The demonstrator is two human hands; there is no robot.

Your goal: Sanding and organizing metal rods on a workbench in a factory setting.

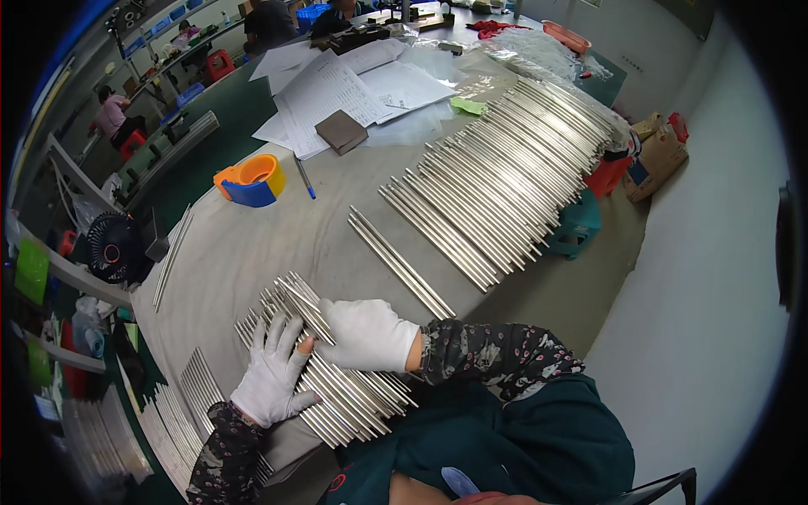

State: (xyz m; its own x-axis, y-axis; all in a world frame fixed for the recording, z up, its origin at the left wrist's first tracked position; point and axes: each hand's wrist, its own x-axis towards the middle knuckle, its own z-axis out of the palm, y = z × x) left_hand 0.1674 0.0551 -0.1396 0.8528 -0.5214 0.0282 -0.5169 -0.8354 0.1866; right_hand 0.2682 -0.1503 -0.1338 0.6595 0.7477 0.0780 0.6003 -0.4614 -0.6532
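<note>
Below me on the table lies a bundle of slim, shiny metal rods (347,402), side by side and slanting. My left hand (271,379), in a white glove with a bare thumb tip, rests on the bundle's left part with its fingers spread. My right hand (366,335), also gloved in white, is closed at the bundle's upper right. Against its fingers lie a few rods (305,305) at a different slant from those beneath. Its palm side is hidden, so how many rods it grips cannot be seen. A few separate rods (400,261) lie beyond that hand.
A wide row of rods (497,177) covers the table's right side. An orange and blue tape dispenser (252,181), a pen (305,178), papers (328,97) and a brown block (341,132) lie farther back. More rods (202,379) and a small black fan (116,248) are at left.
</note>
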